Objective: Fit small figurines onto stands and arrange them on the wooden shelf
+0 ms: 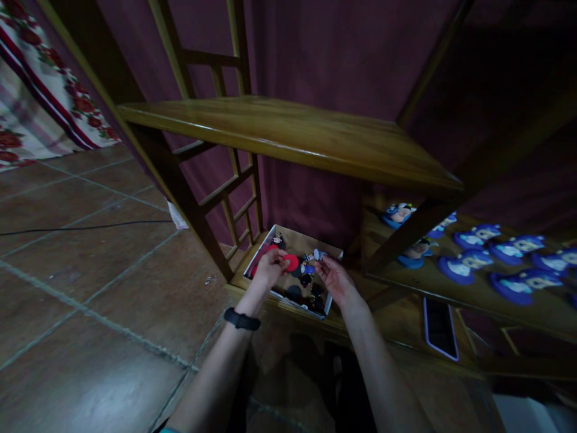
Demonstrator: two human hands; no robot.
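Note:
Over a shallow cardboard box [336, 246], my left hand [269, 269] pinches the red round base [291, 262] of a small figurine [308, 258]. The figurine lies sideways between my two hands. My right hand [336, 279] has its thumb and fingers closed at the figurine's pale right end [318, 255]. Fingers partly cover it, so its details are hard to make out. Inside the box lie several more figurines with red or black round bases, among them a dark base [294, 293] near the front and a small figure [278, 240] at the back left.
The box rests on the bottom board of a wooden shelf unit, under a wooden shelf [279, 129]. To the right, several blue-based figurines [464, 266] stand on another board. Below them lies a phone [440, 328]. A cable [90, 227] crosses the tiled floor.

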